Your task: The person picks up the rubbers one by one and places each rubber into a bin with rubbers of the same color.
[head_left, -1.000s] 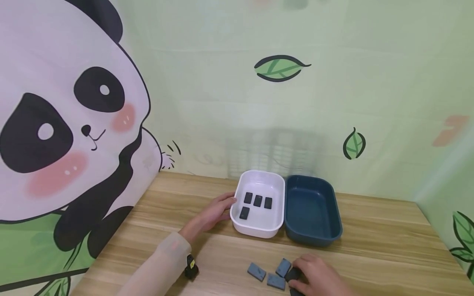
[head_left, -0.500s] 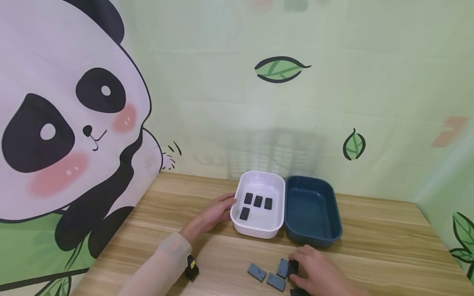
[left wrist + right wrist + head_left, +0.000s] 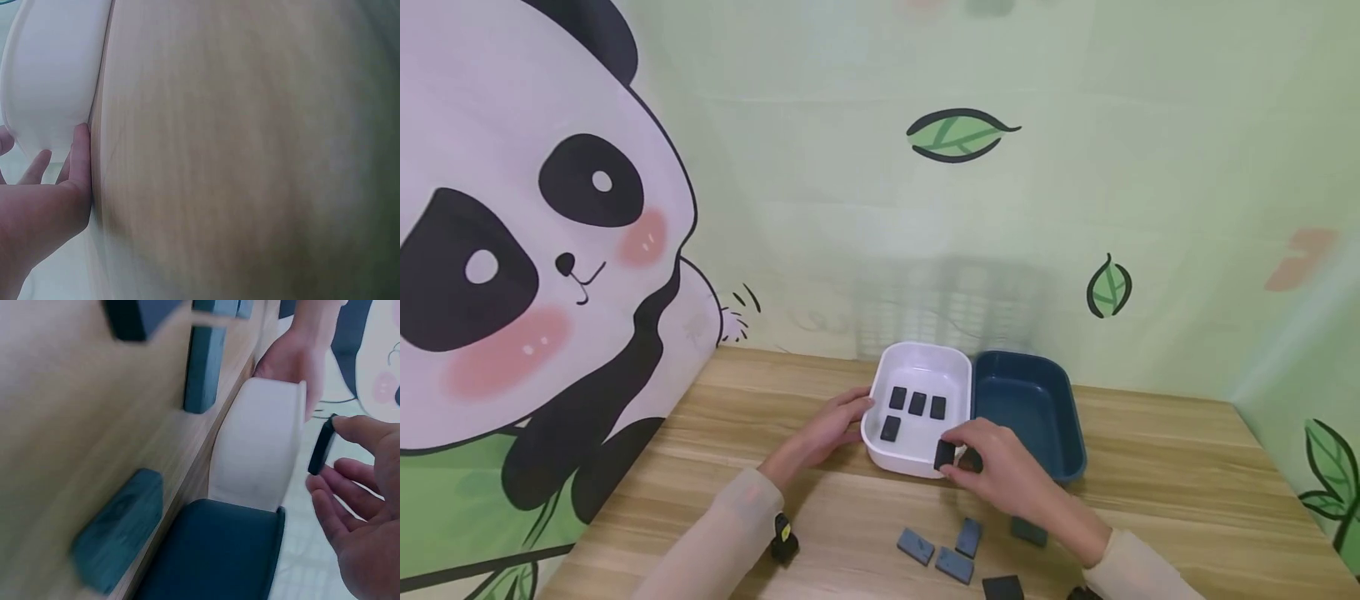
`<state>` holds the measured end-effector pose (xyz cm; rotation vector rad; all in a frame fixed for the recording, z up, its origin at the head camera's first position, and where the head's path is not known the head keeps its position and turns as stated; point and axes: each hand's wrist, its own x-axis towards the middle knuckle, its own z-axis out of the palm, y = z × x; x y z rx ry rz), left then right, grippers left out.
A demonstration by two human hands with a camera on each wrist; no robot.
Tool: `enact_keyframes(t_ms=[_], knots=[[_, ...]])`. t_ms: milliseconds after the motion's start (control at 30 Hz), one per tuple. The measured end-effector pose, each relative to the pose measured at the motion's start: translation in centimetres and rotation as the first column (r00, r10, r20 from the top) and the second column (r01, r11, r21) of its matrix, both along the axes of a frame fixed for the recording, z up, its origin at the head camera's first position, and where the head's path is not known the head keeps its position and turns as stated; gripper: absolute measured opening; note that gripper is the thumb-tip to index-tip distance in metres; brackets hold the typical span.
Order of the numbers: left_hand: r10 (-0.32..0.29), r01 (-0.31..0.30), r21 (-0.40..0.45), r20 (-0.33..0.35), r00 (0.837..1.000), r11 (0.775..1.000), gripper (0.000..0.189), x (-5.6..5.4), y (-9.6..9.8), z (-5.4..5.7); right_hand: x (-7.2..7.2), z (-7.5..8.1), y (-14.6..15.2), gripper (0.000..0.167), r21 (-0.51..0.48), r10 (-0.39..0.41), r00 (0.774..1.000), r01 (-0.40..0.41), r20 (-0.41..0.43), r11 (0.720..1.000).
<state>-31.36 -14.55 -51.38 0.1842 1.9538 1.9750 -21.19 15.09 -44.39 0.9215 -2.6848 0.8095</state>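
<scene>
My right hand (image 3: 1006, 468) pinches a small black rectangular block (image 3: 944, 455) between thumb and fingers, over the front right rim of the white bin (image 3: 917, 461). In the right wrist view the block is held on edge, with the bin's outer wall beyond it. Inside the bin several black blocks (image 3: 917, 404) lie flat, spaced apart. My left hand (image 3: 829, 429) rests against the bin's left side; the left wrist view shows its fingers (image 3: 80, 156) extended along the white wall.
A dark blue bin (image 3: 1067, 417) stands right beside the white one, partly hidden by my right hand. Nearer on the wooden table lie blue-grey blocks (image 3: 915, 546), a dark green block (image 3: 1028, 531) and a black block (image 3: 1003, 587). A panda-print cloth (image 3: 820, 167) hangs behind.
My right hand has lifted a black block from beside the blue-grey blocks and carried it up and left to the white bin. The left hand has stayed at the bin's side.
</scene>
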Motion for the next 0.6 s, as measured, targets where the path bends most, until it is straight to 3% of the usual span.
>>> enact_keyframes(t_ms=[200,433,600], knots=[[0.0,0.0,-0.005,-0.003,1.0,1.0,0.056,0.0,-0.1,0.0,-3.6,-0.9,-2.2,0.035,0.001,-0.008,1.0,0.008,-0.025,1.0],[0.008,-0.008,0.001,-0.013,1.0,1.0,0.056,0.0,-0.1,-0.2,-7.1,-1.6,-4.1,0.034,0.103,-0.015,0.997,0.007,0.077,0.995],[0.007,-0.007,0.003,-0.012,1.0,1.0,0.056,0.0,0.0,-0.1,-8.5,-1.8,-5.1,0.033,0.171,-0.015,0.99,-0.01,0.142,0.985]])
